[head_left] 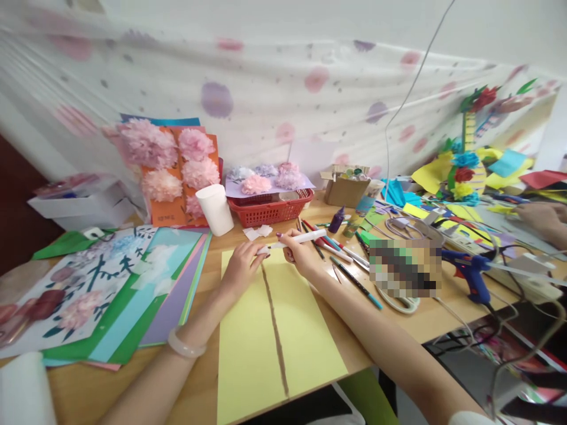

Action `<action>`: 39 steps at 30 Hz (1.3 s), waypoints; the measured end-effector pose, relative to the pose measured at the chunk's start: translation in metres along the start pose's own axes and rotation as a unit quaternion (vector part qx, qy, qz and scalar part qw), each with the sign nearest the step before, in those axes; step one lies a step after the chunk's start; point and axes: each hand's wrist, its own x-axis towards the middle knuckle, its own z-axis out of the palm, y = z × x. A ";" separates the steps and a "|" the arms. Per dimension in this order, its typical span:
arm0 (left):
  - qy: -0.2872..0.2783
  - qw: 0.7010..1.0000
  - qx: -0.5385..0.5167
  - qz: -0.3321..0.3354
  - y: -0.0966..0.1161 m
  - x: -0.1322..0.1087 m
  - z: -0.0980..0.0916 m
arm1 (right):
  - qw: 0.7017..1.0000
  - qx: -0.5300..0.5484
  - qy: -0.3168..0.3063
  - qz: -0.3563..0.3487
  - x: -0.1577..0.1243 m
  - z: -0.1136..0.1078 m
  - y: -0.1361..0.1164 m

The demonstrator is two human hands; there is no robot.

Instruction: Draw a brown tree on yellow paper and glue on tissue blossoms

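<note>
Right grip [298,252] on one white marker [311,236], one yellow sheet [248,348] beneath

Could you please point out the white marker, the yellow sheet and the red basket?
White marker [309,236], head view: barrel.
Yellow sheet [248,336], head view: bare paper.
Red basket [271,212], head view: front wall.

Reaches forward with both arms, slanting the left arm [168,354] in from lower left and the right arm [376,327] from lower right — converging in front of the body. Holds the left hand [241,264] close beside the right hand [299,252], back upward. Pinches with the fingers [289,254] of both — curling the right's more tightly.
</note>
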 end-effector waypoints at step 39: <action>-0.067 0.997 0.018 -0.018 0.041 0.014 -0.039 | 0.985 0.048 -0.164 0.017 -0.020 0.006 -0.013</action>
